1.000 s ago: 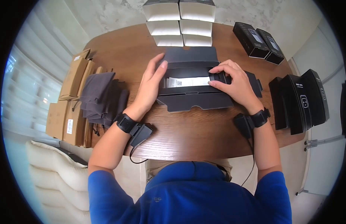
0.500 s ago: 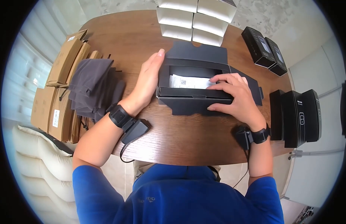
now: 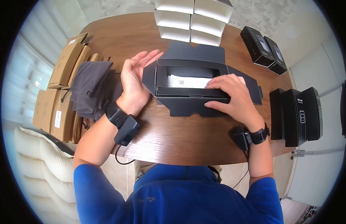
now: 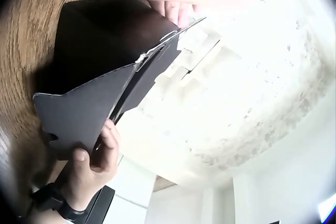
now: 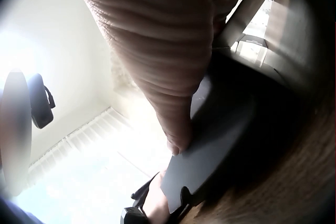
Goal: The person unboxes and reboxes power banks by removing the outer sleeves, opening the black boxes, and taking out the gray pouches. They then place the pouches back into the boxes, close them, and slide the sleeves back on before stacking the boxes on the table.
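A black cardboard box (image 3: 176,92) stands open on the table, its flaps spread outward. Inside lies a white printed paper slip (image 3: 176,81). My right hand (image 3: 232,94) grips the near wall toward its right end, fingers over the rim and thumb on the outside. The left wrist view shows that thumb on the front flap (image 4: 79,113). Beyond the left end, my left hand (image 3: 135,83) is turned palm up with its fingers extended, beside the left side flap (image 3: 149,77) and holding nothing.
White-ended boxes (image 3: 175,19) are stacked at the back. Two small black boxes (image 3: 258,46) lie back right, and several black boxes (image 3: 292,115) stand at the right edge. Dark cloth pouches (image 3: 89,87) and brown cartons (image 3: 46,108) crowd the left side.
My left hand has come away from the box's left end and turned palm up, and the left flap now sticks out. My right hand has shifted from the right end to the near wall.
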Tool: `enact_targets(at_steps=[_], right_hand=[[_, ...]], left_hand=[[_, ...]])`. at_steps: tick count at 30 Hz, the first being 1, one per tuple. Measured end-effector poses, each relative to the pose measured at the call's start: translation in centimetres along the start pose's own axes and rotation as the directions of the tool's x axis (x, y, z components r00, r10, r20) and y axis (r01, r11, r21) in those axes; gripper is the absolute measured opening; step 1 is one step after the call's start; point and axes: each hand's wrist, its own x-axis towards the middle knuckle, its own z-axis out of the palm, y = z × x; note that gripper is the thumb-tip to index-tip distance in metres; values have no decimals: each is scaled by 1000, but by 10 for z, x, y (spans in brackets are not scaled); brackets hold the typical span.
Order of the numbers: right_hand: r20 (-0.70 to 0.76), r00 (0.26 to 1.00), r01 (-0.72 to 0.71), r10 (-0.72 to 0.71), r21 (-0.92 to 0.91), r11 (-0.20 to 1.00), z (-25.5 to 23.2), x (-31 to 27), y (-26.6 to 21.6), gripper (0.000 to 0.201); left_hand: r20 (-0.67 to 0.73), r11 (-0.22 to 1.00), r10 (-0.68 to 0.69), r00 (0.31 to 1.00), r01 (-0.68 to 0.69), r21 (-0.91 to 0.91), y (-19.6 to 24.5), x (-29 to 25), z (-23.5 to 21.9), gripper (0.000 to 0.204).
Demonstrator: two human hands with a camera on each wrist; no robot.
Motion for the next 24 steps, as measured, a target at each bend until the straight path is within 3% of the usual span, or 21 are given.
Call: enact_targets(at_steps=[3,5,10,12,15,19,21,22,24], right_hand=[[-5,1000,-18,19,33,999,-1,1,3,28],[-153,984,-56,86,189,980,1,1,9,19],[-277,944,-172,178,46,984,-9,0,32,11],[-218,865,-398,452,250,883,-8,-4,47,14],[-242,873,-406,423,120,906,-6,-7,55,18],[-232,887,-389,398,88,917,-6,-8,56,20],[-145,886,-396,441,262,880,-8,-7,56,25],[-149,884,-398,444,262,879,-10,-7,55,25],[-14,951,-277,309,406,871,-16,-7,52,39]], left_hand=[[-5,999,26,1000,-26,-34,-3,-2,2,28],[-92,977,31,995,-11,213,-8,0,-2,24],[-1,936,28,1000,-26,352,-12,5,-6,23],[5,937,-15,1000,12,350,-11,8,-8,23],[106,957,-109,988,76,279,-3,6,-7,28],[239,949,-147,960,69,309,-7,2,-1,34],[279,877,-116,953,-33,479,-11,0,2,35],[283,877,-119,952,-33,480,-11,0,2,35],[306,852,-125,944,-57,521,-9,1,2,35]])
